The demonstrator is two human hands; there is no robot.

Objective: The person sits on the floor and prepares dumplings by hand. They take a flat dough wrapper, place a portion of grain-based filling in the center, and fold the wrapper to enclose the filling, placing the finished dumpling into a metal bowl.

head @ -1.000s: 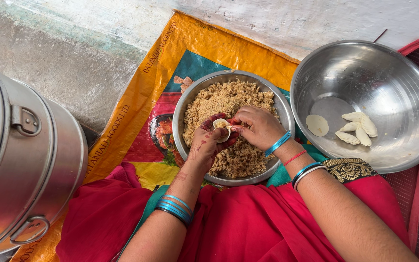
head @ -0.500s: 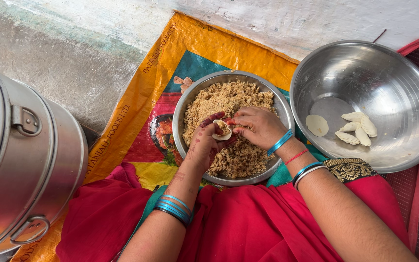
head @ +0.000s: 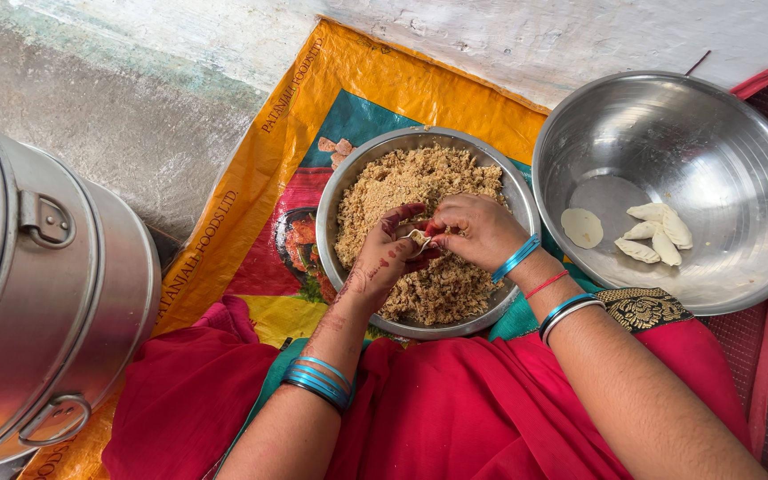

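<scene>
Left hand [head: 382, 263] and right hand [head: 477, 229] pinch small dough dumpling [head: 418, 238] between fingers, above steel bowl of crumbly filling [head: 420, 191]. Best: seal edges firmly, keep filling inside.

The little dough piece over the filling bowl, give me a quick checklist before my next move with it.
1. Dough piece pinched between left hand and right hand: ok.
2. Hands held over the filling bowl, so crumbs drop inside: ok.
3. Crumbly brown filling enough in the bowl: ok.
4. Big steel bowl beside it has bare space next to the folded pieces: ok.
5. Flat dough round waiting in that bowl: ok.
6. Edge of the held piece fully sealed: cannot tell, fingers hide it.
</scene>
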